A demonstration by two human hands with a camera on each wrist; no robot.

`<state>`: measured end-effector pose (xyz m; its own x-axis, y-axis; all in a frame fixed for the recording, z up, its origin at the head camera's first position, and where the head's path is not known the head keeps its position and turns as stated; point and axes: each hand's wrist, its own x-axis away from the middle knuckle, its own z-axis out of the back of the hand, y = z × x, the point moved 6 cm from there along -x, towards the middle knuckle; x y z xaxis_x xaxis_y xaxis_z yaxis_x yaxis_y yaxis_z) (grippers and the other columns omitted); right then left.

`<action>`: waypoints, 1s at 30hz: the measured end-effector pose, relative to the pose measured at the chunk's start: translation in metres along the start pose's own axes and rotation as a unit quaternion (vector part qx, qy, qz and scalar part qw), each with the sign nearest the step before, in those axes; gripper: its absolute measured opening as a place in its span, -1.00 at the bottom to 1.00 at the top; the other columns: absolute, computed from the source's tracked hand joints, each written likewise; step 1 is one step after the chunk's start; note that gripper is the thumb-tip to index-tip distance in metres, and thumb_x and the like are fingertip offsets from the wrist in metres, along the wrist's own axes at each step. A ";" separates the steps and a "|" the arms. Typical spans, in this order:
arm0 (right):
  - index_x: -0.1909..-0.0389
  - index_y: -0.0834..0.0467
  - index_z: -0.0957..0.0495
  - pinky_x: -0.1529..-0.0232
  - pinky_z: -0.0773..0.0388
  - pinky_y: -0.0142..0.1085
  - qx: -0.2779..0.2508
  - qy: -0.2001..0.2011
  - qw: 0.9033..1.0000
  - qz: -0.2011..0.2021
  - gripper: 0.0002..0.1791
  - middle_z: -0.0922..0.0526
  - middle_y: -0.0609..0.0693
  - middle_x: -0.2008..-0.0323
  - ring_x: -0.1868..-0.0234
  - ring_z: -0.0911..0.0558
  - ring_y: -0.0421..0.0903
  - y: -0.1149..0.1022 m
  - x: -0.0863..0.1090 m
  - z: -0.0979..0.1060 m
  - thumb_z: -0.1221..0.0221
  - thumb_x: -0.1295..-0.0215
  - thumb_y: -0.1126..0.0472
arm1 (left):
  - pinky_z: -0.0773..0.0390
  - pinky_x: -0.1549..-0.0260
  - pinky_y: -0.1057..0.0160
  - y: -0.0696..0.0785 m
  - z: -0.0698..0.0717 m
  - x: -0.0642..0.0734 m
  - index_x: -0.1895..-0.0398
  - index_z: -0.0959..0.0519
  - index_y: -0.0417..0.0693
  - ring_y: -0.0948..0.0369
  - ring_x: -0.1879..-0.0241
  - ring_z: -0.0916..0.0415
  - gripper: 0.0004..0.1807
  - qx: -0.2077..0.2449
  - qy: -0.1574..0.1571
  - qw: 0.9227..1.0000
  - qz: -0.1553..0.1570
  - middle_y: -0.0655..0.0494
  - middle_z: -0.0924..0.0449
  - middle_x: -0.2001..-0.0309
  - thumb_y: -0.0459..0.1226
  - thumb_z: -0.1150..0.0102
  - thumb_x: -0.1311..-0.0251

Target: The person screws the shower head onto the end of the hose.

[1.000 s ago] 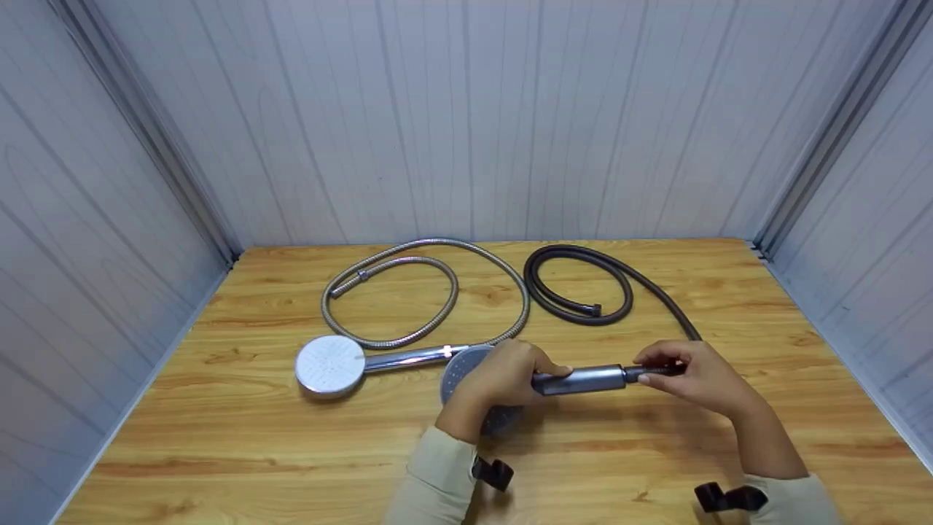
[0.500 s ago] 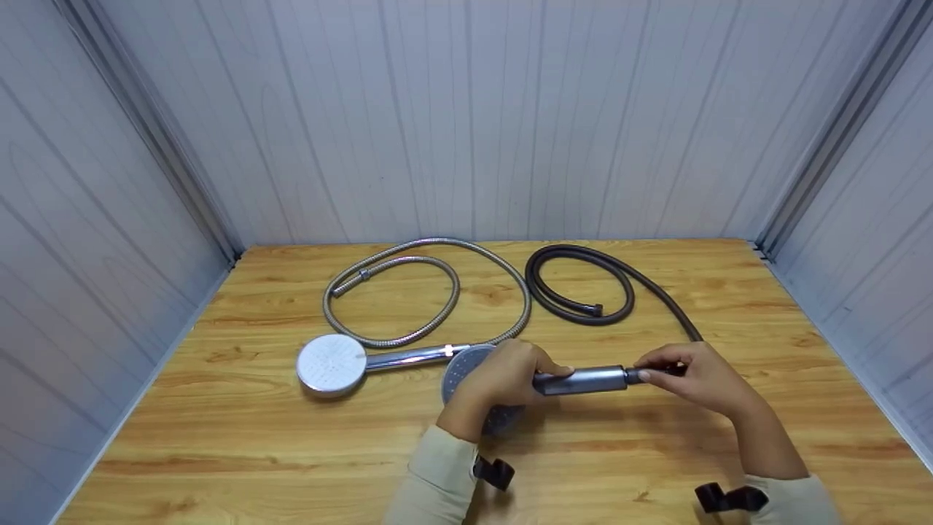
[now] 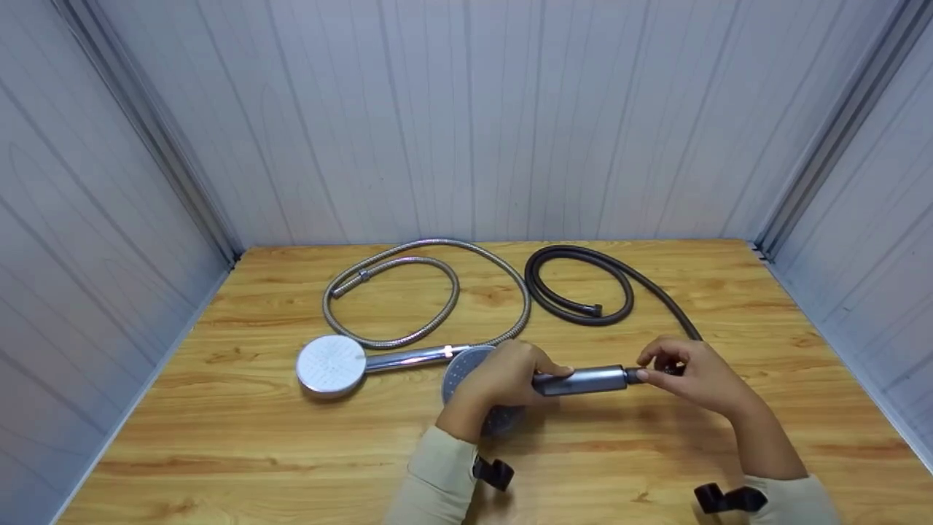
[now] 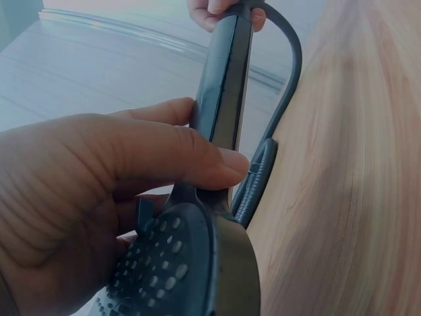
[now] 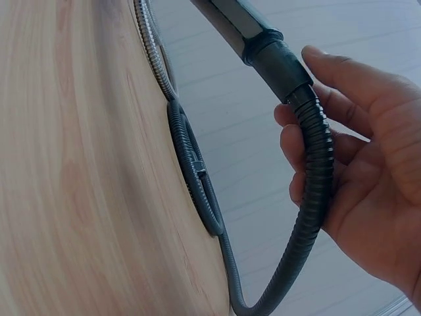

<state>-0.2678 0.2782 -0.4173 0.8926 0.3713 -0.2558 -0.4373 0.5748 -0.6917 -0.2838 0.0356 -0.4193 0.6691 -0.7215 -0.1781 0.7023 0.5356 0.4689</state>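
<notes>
My left hand (image 3: 506, 375) grips the dark grey shower head (image 3: 587, 380) at its neck, thumb across the handle. In the left wrist view the shower head's nozzle face (image 4: 164, 263) shows below the thumb, and part of it is hidden by the hand. A black shower hose (image 5: 312, 151) joins the handle's end through a dark connector nut (image 5: 281, 68). My right hand (image 3: 696, 375) is at that joint, its fingers curled round the hose just behind the nut and the thumb tip beside the nut. The handle is held above the wooden table (image 3: 291, 452).
A chrome shower head (image 3: 332, 366) with a white face lies to the left, its metal hose (image 3: 457, 288) looped behind it. The black hose's coil (image 3: 536, 281) lies at the back, its free end fitting (image 3: 594, 310) inside the loop. Pale panel walls (image 3: 466, 124) enclose the table.
My right fingers have shifted at the connector nut, the index finger now bent higher over the hose. The left hand and the shower head stay in place.
</notes>
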 end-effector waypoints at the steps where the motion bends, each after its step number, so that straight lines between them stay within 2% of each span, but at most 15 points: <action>1: 0.26 0.05 -0.65 0.50 -0.42 -0.32 -0.002 0.000 1.000 0.001 -0.86 -0.57 -0.11 0.45 0.49 -0.47 -0.17 0.000 0.000 0.000 -0.37 -0.18 0.18 | -0.40 0.39 0.46 -0.001 0.000 0.000 -0.02 -0.67 0.20 0.41 0.45 -0.36 -0.53 0.002 -0.001 1.000 0.002 0.30 -0.71 0.20 -0.22 -0.52 0.04; 7: 0.23 0.04 -0.64 0.41 -0.49 -0.30 -0.013 0.006 1.000 0.001 -0.71 -0.58 -0.08 0.40 0.41 -0.52 -0.13 -0.002 0.001 0.001 -0.47 -0.01 0.24 | -0.35 0.43 0.45 -0.003 0.000 0.000 -0.03 -0.66 0.20 0.39 0.46 -0.32 -0.50 0.010 -0.005 1.000 0.010 0.33 -0.70 0.21 -0.29 -0.52 0.05; 11: 0.21 0.05 -0.63 0.36 -0.50 -0.30 -0.015 0.014 1.000 0.002 -0.67 -0.59 -0.07 0.36 0.37 -0.53 -0.13 -0.004 0.000 0.002 -0.47 0.02 0.31 | -0.35 0.45 0.45 -0.003 0.002 0.001 -0.03 -0.66 0.18 0.40 0.47 -0.31 -0.50 0.012 -0.004 1.000 0.008 0.32 -0.70 0.20 -0.32 -0.51 0.06; 19: 0.30 0.05 -0.64 0.39 -0.52 -0.30 -0.034 0.012 0.999 -0.007 -0.73 -0.60 -0.06 0.39 0.38 -0.52 -0.12 -0.004 0.000 0.002 -0.46 0.01 0.35 | -0.30 0.49 0.46 -0.001 0.003 0.001 -0.02 -0.67 0.19 0.40 0.50 -0.27 -0.49 -0.001 0.003 1.000 -0.004 0.33 -0.71 0.22 -0.35 -0.51 0.08; 26: 0.34 0.01 -0.68 0.45 -0.48 -0.31 -0.037 0.016 0.999 0.015 -0.77 -0.61 -0.08 0.43 0.44 -0.49 -0.14 -0.006 0.001 0.002 -0.46 0.00 0.33 | -0.37 0.42 0.48 0.001 0.005 0.002 -0.02 -0.67 0.18 0.44 0.46 -0.32 -0.46 -0.005 0.005 1.000 -0.010 0.29 -0.71 0.19 -0.39 -0.51 0.11; 30: 0.33 0.01 -0.70 0.45 -0.48 -0.32 -0.037 0.014 0.999 0.013 -0.81 -0.64 -0.09 0.40 0.43 -0.51 -0.14 -0.005 0.001 0.003 -0.45 -0.03 0.29 | -0.38 0.42 0.48 0.002 0.005 0.002 -0.01 -0.67 0.17 0.43 0.47 -0.32 -0.47 -0.001 0.003 1.000 -0.010 0.29 -0.71 0.20 -0.39 -0.50 0.10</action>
<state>-0.2646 0.2776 -0.4119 0.8839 0.3649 -0.2924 -0.4523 0.5084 -0.7328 -0.2826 0.0332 -0.4144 0.6560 -0.7299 -0.1922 0.7164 0.5219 0.4630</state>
